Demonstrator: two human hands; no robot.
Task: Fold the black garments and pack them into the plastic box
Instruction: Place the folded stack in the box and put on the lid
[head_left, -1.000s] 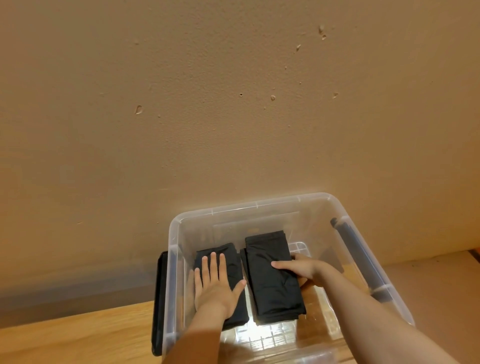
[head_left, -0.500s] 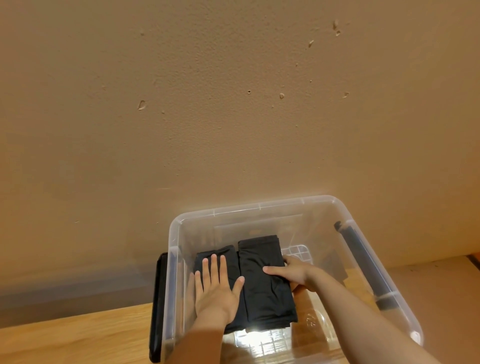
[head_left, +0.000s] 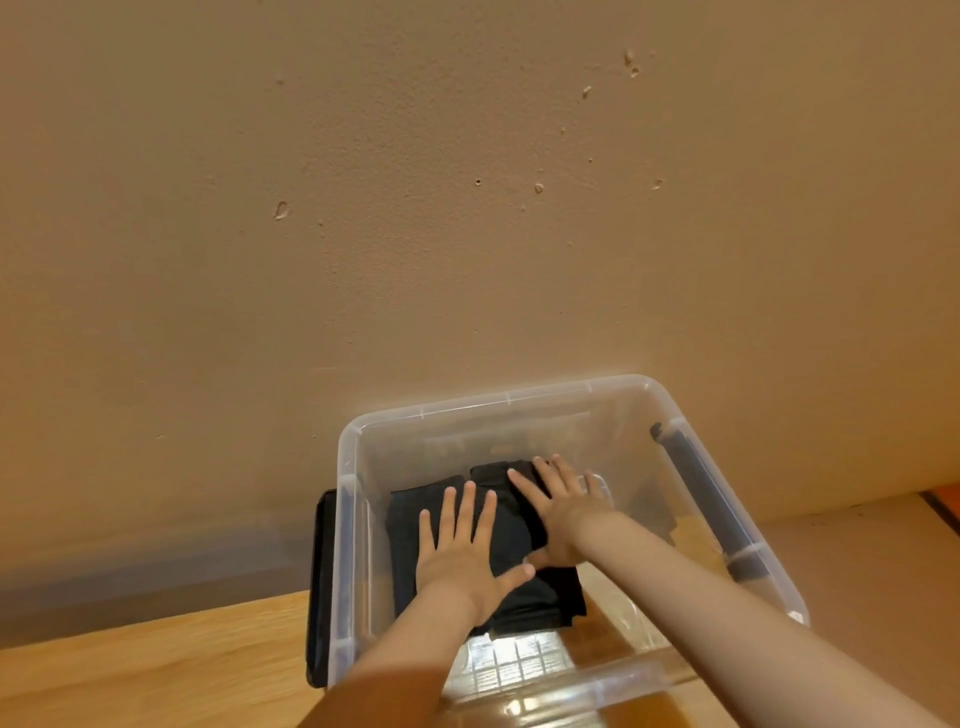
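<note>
The box (head_left: 348, 519) is sitting on the table (head_left: 156, 670), backing onto the wall (head_left: 415, 208) at twelve o'clock. Inside, the left garment (head_left: 405, 525) is lying toward nine o'clock, the right garment (head_left: 563, 592) touching it toward three. The left hand (head_left: 465, 561) is pressing flat on the left garment, and the right hand (head_left: 563, 512) is pressing flat on the right garment.

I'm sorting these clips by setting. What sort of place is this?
Probably a plain room in a home, though little shows: a clear plastic box holding folded black garments stands on a wooden tabletop beside a bare tan wall pitted with small dents.
</note>
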